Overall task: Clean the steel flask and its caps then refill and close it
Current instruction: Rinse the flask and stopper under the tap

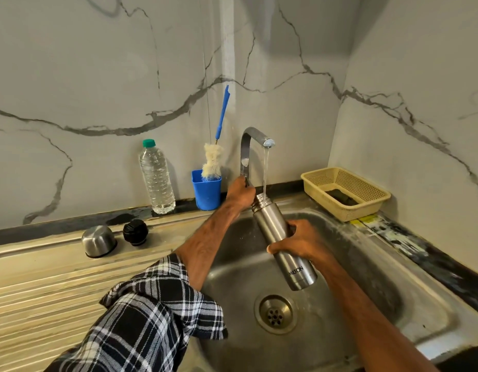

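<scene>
My right hand grips the steel flask around its middle and holds it tilted over the sink, its open mouth under the running stream from the tap. My left hand grips the tap's lever at the base of the spout. The steel outer cap stands upside down on the drainboard at the left. Beside it sits the black inner cap.
A blue cup holding a bottle brush with a blue handle stands by the wall. A clear plastic water bottle with a green lid stands left of it. A beige basket sits at the right corner. The drain lies below the flask.
</scene>
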Demonstrator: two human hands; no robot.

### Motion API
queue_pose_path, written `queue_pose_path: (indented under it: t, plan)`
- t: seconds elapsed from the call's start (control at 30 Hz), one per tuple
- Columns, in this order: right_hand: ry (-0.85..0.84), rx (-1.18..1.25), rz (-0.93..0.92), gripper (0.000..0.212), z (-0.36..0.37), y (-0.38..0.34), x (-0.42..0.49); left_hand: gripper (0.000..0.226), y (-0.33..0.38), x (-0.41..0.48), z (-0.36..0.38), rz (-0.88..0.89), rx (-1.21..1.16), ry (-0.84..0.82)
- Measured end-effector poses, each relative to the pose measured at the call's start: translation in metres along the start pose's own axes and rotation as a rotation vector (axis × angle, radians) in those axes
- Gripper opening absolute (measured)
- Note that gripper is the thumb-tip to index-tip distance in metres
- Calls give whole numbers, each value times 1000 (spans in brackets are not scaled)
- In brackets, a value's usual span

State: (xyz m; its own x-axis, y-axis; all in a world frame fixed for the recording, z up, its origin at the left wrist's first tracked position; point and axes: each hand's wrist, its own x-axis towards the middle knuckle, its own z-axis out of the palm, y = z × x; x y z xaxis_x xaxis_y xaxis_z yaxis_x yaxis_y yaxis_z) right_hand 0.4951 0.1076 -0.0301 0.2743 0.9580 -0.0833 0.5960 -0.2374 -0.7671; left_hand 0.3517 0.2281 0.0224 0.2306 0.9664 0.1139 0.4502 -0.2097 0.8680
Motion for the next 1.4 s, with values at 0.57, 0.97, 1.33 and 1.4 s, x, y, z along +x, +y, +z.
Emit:
queue_pose_path:
  t: [0.57, 0.97, 1.33, 1.4]
  plan:
    - [61, -457, -84, 77, 8, -6, -10, 55, -4, -34, -27, 85, 287, -275]
    - [50, -1060, -472, 64, 31, -53, -46, 47, -59, -139, -59, 271, 619, -365]
    - [187, -1388, -770, 44, 10, -118, -72, 66, -47, -156, -70, 203, 369, -201]
    - [197, -1421, -816, 44, 9, -128, -80, 70, -45, -157, -67, 215, 356, -164]
